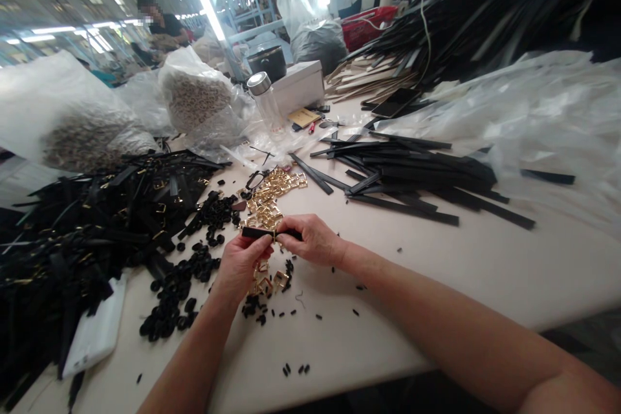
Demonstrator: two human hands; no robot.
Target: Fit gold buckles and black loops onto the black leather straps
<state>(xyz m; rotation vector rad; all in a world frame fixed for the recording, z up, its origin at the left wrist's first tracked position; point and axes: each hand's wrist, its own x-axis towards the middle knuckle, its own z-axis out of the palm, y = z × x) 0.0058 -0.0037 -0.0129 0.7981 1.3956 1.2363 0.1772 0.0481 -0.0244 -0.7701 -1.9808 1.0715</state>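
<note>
Both my hands meet over the table around one short black strap with a small gold buckle on it. My left hand pinches the strap on the left side of the buckle. From the right, my right hand is closed on the strap's other part, thumb at the buckle. Just behind and beneath the hands lies a pile of gold buckles. Small black loops are heaped left of my left hand. Tiny black pieces are scattered in front.
Black straps with buckles are piled at left beside a white device. Loose black strips lie at right, near plastic sheeting. A glass bottle, a white box and filled bags stand behind.
</note>
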